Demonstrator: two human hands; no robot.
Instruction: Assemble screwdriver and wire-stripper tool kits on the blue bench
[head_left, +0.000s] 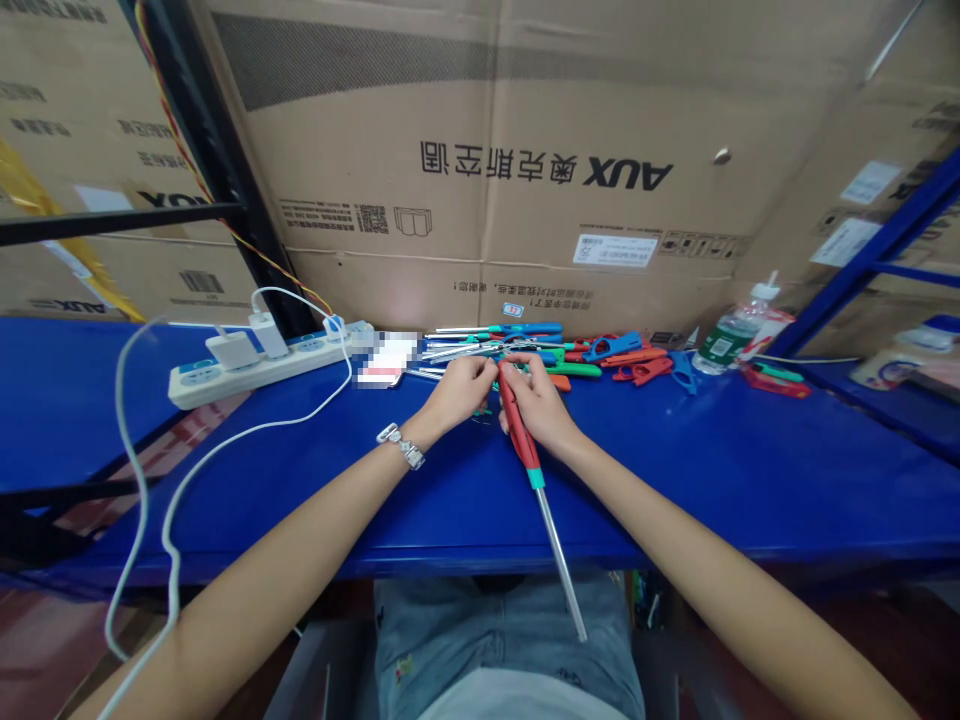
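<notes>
A long-nosed lighter (521, 430) with a red handle, green collar and silver tube slants down toward my lap. My right hand (544, 400) is wrapped around its handle. At the handle's upper end my left hand (463, 388) is closed in a pinch, and whatever its fingers hold is hidden. Just beyond both hands lies a heap of similar lighters with silver tubes (457, 350) and coloured handles. Blue and red plastic handle pieces (637, 355) are spread to the right of that heap.
A white power strip (225, 380) with plugs and a trailing white cable sits on the blue tabletop (300, 480) at left. A green-labelled bottle (731, 335) and a white jar (896, 360) stand at right. A large cardboard sheet (525, 220) closes off the back.
</notes>
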